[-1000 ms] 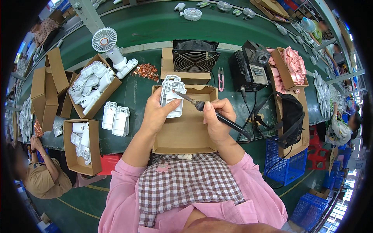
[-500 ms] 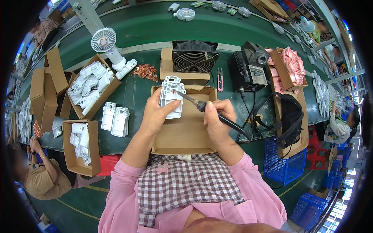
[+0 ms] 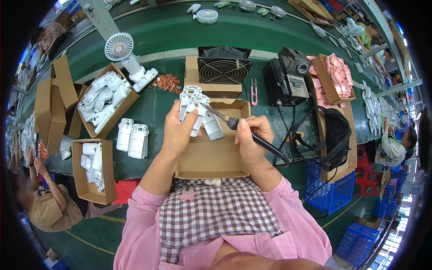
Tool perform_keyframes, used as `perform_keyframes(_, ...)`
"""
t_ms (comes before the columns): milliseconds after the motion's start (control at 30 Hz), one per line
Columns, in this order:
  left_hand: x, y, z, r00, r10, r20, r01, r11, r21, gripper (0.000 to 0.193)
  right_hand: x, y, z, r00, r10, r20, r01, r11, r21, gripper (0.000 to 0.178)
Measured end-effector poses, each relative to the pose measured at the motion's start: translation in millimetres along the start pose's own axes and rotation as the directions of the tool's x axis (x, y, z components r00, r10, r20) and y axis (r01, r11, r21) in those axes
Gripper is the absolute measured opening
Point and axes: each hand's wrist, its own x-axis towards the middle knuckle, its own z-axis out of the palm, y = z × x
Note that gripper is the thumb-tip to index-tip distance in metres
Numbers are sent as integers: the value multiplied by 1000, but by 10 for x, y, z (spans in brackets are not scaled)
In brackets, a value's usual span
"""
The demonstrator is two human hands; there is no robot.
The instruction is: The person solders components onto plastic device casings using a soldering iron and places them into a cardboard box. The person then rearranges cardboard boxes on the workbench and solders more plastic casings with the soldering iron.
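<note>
- White moulded plastic housing: I see my left hand clasped round it.
- Black-handled soldering iron: my right hand grips it, tip on housing.
- Open shallow cardboard box beneath, holding nothing I can make out.

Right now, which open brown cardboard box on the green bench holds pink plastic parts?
The brown cardboard box of pink parts at far right, beside the black soldering station; others hold white parts.

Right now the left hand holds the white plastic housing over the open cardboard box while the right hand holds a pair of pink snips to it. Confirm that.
Not quite. The right hand holds a soldering iron, not snips; the pink snips lie on the green table. The head view shows it. The left hand does hold the white plastic housing over the open cardboard box.
</note>
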Motion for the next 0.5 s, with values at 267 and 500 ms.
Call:
perform_keyframes(267,-12,10,5,1000,-5,-9,5,1000,-4,25,4,-3,38,999,38,3,-38,994,-99,14)
perform_keyframes(500,-25,19,-6,1000,-3,-9,3,1000,-9,26,-8,-16,43,995,102,-16,-103,992,-75,15)
